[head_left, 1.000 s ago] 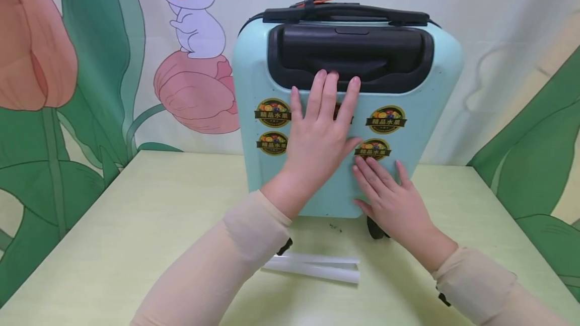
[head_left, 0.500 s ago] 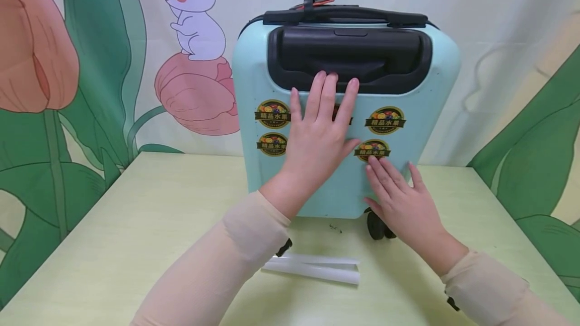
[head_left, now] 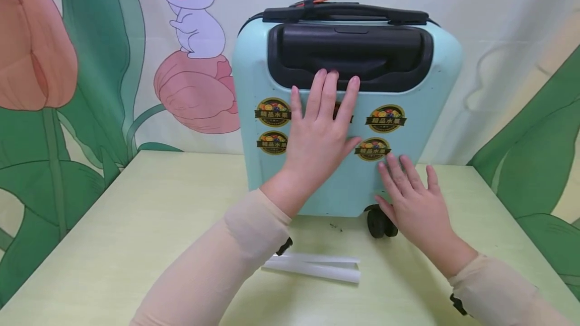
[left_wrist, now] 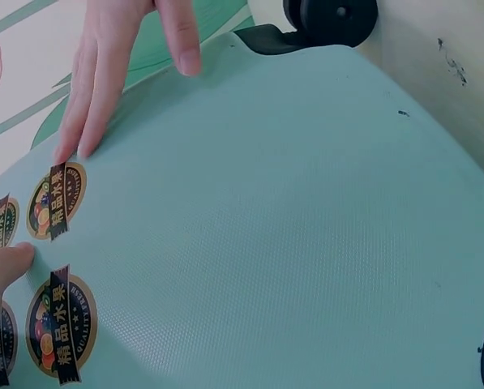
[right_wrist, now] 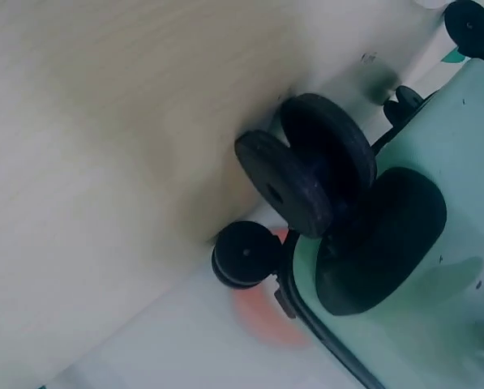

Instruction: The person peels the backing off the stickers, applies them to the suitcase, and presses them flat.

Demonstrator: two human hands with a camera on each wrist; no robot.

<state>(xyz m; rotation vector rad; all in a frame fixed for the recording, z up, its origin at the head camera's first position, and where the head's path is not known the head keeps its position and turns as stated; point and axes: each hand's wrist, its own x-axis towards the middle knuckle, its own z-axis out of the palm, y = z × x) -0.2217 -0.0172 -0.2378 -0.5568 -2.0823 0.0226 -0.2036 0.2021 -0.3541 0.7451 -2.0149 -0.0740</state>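
A mint-green suitcase (head_left: 335,192) stands upright on its wheels, with a black recessed handle panel (head_left: 353,59) near the top. Several round fruit stickers adhere to its face. My left hand (head_left: 317,140) lies spread on the face, fingers straight and fingertips at the panel's lower edge, covering part of a middle sticker (head_left: 337,110). At the lower right sticker (head_left: 372,149), my right hand (head_left: 419,210) has straight fingers, fingertips by the sticker's edge. The left wrist view also shows the right hand (left_wrist: 104,81) beside that sticker (left_wrist: 57,201) and the left thumb (left_wrist: 8,263).
White rolled sheets (head_left: 312,269) lie on the pale green table (head_left: 158,225) in front of the suitcase. A black double wheel (head_left: 381,223) rests under its right corner; the right wrist view shows the wheel (right_wrist: 306,170) close up. A printed curtain (head_left: 190,89) hangs behind.
My right hand has slid right and slightly up, uncovering the lower right sticker and the wheel below. My left hand stays in place on the suitcase.
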